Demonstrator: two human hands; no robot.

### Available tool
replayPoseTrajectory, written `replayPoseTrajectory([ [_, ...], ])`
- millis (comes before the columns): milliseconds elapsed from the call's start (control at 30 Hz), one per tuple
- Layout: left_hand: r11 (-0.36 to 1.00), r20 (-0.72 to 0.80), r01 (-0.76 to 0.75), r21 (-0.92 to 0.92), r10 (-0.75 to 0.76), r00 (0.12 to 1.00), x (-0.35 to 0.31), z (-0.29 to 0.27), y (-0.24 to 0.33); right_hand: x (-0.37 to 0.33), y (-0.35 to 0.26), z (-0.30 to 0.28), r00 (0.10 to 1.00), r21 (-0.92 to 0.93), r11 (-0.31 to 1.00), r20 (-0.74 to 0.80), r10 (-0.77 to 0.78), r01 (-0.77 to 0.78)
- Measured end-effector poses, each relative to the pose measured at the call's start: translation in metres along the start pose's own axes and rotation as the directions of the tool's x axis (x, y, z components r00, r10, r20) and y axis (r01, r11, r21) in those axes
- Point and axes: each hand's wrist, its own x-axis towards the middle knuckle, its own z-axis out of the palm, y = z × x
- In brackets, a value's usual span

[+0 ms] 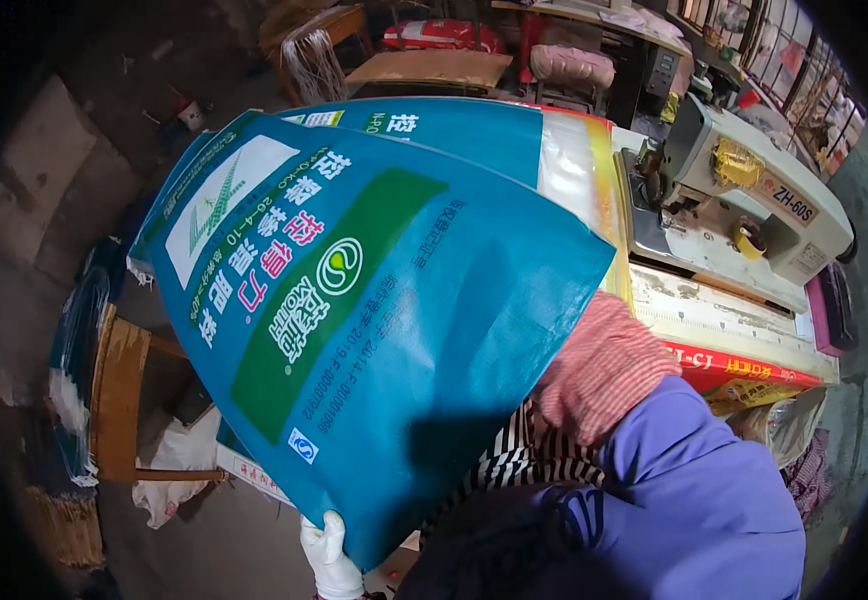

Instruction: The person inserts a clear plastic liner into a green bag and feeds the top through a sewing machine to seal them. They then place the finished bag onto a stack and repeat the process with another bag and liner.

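Note:
A large teal woven plastic sack with a dark green panel and printing is spread out in front of me, held up at a slant. My left hand, in a white glove, is closed on its lower corner near the bottom of the view, with the thumb on the printed face. My right arm, in a purple sleeve and a pink checked cuff, reaches behind the sack's right edge. The sack hides my right hand and its fingers. Under the far side of this sack lies another teal sack.
On the right, a white industrial sewing machine stands on a worktable with a red and yellow printed sheet along its front. A wooden stool and stacked sacks are at left. Farther back are a bench and a padded seat.

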Motion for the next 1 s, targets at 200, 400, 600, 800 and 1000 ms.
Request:
replayPoseTrajectory([
  [200, 0.998, 0.009, -0.018, 0.052, 0.018, 1.0, 0.009, -0.001, 0.007, -0.072, -0.038, -0.022, 0.984, -0.082, 0.981, -0.013, -0.176, 0.174],
  [400, 0.991, 0.012, 0.007, 0.136, -0.008, 1.0, 0.009, 0.004, 0.013, -0.145, -0.096, 0.053, 0.807, -0.042, 0.847, 0.334, -0.488, 0.53],
  [600, 0.95, -0.076, -0.079, 0.301, 0.107, 0.991, -0.01, 0.021, 0.019, -0.097, -0.092, 0.075, 0.9, -0.201, 0.893, 0.262, -0.348, 0.404],
  [800, 0.981, -0.105, 0.166, 0.105, -0.155, 0.982, -0.009, 0.015, 0.035, -0.139, -0.099, 0.048, 0.787, -0.185, 0.819, 0.454, -0.418, 0.543],
  [1000, 0.941, 0.047, -0.065, 0.331, 0.052, 0.998, 0.007, 0.002, 0.018, -0.136, -0.064, -0.09, 0.403, 0.357, 0.412, 0.102, -0.909, 0.839],
])
